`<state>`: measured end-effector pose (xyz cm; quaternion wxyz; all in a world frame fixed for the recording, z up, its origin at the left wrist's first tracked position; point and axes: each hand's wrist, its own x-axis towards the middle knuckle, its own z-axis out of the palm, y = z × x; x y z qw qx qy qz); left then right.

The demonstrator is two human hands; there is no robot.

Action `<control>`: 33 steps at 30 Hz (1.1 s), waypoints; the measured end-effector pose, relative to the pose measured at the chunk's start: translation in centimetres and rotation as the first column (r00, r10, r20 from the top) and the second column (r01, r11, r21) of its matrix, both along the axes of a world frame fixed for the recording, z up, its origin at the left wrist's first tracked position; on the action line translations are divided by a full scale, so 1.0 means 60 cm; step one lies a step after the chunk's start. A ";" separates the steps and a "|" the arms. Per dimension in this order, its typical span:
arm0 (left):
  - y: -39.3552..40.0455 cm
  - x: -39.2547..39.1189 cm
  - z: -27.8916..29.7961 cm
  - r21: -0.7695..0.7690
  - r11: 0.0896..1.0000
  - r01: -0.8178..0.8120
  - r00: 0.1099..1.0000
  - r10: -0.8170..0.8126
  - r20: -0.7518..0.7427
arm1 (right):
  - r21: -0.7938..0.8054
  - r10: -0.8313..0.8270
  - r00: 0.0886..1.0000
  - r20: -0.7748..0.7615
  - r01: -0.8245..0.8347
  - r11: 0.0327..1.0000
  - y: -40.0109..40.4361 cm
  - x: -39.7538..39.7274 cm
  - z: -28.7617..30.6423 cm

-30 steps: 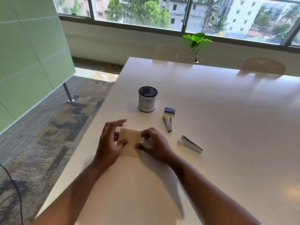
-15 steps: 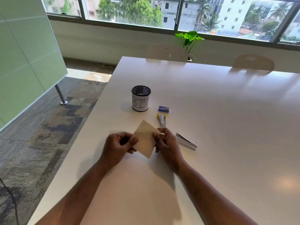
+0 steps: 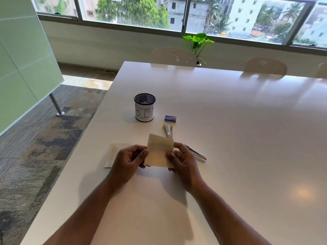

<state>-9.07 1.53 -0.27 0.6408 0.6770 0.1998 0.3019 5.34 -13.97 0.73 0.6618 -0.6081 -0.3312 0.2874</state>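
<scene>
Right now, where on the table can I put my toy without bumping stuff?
Bare: the table right of the silver tool, and the far strip between the BIN cup and the chairs. Crowded: around the left hand and right hand, where the cup, blue box, stapler, held paper and flat sheet sit close.

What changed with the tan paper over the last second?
The left hand and right hand lifted the tan paper off the table, where they had pressed it flat, and now pinch its side edges in the air. A second sheet lies uncovered below. Mesh cup, stapler and staple box stayed put.
</scene>
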 end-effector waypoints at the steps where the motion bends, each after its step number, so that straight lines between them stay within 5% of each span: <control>1: 0.001 0.000 0.000 -0.004 1.000 -0.006 1.000 0.006 0.009 | -0.006 0.011 1.000 0.015 -0.011 1.000 0.000 0.000 0.000; 10: -0.002 -0.003 -0.004 0.050 0.999 0.011 1.000 -0.011 -0.004 | 0.093 0.076 0.994 -0.083 -0.068 0.993 0.001 0.000 0.003; 25: -0.004 -0.004 0.020 -0.134 0.991 0.000 0.999 -0.005 -0.042 | 0.036 -0.051 0.993 0.111 0.048 0.998 -0.001 0.002 0.002; 33: -0.002 -0.005 0.016 -0.083 0.996 -0.025 0.999 0.021 -0.043 | 0.022 -0.045 0.974 0.222 0.041 0.999 0.006 0.002 -0.008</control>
